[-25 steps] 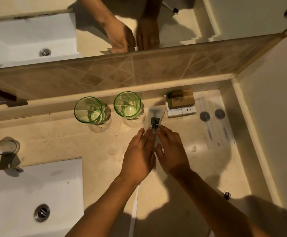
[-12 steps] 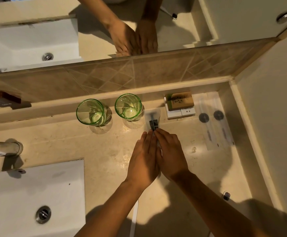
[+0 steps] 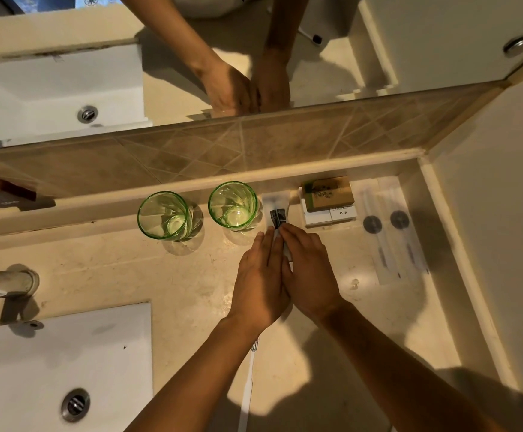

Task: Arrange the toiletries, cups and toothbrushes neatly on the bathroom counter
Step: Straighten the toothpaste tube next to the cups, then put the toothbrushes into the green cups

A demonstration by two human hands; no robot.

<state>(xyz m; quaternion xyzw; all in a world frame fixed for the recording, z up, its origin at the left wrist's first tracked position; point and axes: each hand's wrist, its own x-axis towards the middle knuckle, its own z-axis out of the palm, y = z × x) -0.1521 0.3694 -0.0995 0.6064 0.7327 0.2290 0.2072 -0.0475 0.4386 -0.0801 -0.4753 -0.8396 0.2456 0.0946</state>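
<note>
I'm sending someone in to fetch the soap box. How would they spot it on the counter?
Go to the counter's back right corner, against the tiled ledge. Right of the two green glasses and the hands, find a small stack. The soap box is the brown one with a green band, lying on flat white boxes.

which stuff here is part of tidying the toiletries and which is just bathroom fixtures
Part of the job:
- left hand and right hand, pressed on the small packet
- two green cups
- stacked boxes
- two wrapped toothbrushes
- loose toothbrush

Just there:
- sink
- faucet
- mirror
</note>
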